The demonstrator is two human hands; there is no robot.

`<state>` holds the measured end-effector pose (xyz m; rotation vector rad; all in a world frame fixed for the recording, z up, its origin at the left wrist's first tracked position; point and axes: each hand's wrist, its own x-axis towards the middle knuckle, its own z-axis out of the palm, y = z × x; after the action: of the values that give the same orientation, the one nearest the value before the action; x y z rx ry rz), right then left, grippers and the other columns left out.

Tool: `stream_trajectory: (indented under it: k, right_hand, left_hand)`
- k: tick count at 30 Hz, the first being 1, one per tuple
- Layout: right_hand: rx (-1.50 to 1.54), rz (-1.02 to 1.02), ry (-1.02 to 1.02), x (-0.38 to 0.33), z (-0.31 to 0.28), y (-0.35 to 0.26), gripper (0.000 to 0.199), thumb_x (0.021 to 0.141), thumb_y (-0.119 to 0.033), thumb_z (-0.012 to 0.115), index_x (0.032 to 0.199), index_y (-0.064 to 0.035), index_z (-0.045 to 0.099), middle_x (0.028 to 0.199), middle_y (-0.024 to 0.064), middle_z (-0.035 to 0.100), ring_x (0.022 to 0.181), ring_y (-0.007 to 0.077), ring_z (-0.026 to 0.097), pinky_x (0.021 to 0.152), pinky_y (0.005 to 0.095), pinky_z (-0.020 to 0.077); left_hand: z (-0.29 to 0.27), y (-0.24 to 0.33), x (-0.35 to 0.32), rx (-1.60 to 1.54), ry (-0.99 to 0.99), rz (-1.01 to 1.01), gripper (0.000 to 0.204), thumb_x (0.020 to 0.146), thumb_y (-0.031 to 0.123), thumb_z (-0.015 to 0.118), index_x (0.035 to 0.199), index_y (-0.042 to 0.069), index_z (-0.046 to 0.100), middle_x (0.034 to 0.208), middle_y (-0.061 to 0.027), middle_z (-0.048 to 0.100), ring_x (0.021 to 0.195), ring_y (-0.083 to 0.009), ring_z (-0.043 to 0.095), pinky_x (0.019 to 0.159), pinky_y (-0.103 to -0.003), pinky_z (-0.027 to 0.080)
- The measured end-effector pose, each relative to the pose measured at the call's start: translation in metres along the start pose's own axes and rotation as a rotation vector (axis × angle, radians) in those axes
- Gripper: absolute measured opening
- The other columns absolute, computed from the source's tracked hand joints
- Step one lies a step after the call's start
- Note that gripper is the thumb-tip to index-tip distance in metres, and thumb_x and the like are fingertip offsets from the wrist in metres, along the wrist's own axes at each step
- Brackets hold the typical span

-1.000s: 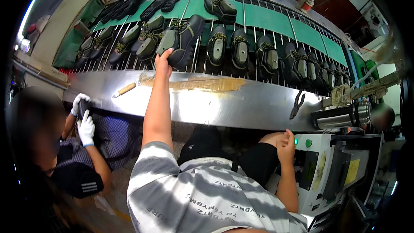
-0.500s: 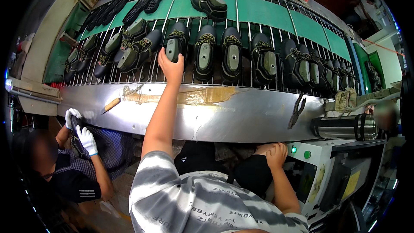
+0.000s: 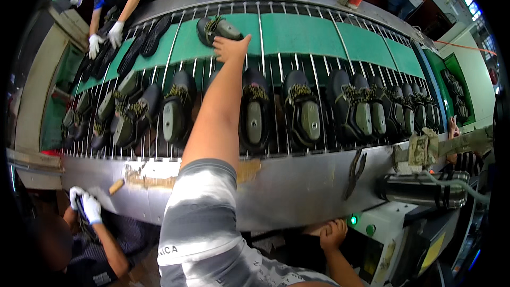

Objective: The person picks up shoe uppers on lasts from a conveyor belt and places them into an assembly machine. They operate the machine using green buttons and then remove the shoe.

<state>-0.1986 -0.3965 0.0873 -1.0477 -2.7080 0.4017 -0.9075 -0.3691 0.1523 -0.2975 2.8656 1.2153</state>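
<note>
Since the earlier frame, left hand (image 3: 229,48) had reached farther, fingers spread, touching a lone black shoe (image 3: 218,29) on the far green conveyor (image 3: 308,34). Arm extended straight over a shoe row (image 3: 303,109). Right hand (image 3: 333,234) rested low, loosely curled, empty.

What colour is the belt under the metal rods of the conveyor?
The belt is green, seen best in the head view.

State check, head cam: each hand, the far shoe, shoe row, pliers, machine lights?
left hand: arm stretched out, fingers on the far shoe
far shoe: lying alone on the green belt
right hand: low, resting at the machine edge, holding nothing
shoe row: soles up on rods
pliers: lying on steel ledge
green lights: one lit
</note>
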Motion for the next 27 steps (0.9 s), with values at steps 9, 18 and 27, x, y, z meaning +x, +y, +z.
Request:
stream_trajectory:
  k: [9,18,27]
  right_hand:
    - [-0.060,0.073,0.008,0.001,-0.005,-0.015,0.025,0.064,-0.017,0.061,0.085,-0.0016,0.061,0.100,0.0160,0.056,0.105,0.0387,0.051,0.096,0.0522,0.0365]
    - [0.010,0.022,0.109,-0.003,-0.009,-0.024,0.019,0.068,-0.017,0.060,0.080,-0.0039,0.065,0.096,0.0139,0.059,0.104,0.0361,0.053,0.096,0.0497,0.0373]
    - [0.150,-0.059,0.209,-0.019,-0.001,-0.019,0.012,0.073,-0.012,0.066,0.082,-0.0047,0.065,0.090,0.0125,0.061,0.092,0.0319,0.058,0.089,0.0405,0.0444]
  left_hand:
    - [0.044,-0.002,0.056,-0.326,0.055,0.046,0.109,0.066,0.041,0.075,0.147,-0.002,0.016,0.148,-0.0236,0.029,0.134,-0.0416,0.034,0.105,-0.050,0.037]
    - [-0.101,-0.054,0.051,-1.051,-0.455,0.045,0.079,0.075,0.017,0.066,0.145,0.002,0.032,0.117,-0.0169,0.056,0.101,-0.0260,0.059,0.088,-0.035,0.048]
    - [-0.242,-0.101,-0.157,-1.427,-0.927,-0.064,0.041,0.086,0.020,0.058,0.123,0.003,0.052,0.114,-0.0140,0.062,0.104,-0.0300,0.060,0.099,-0.047,0.045]
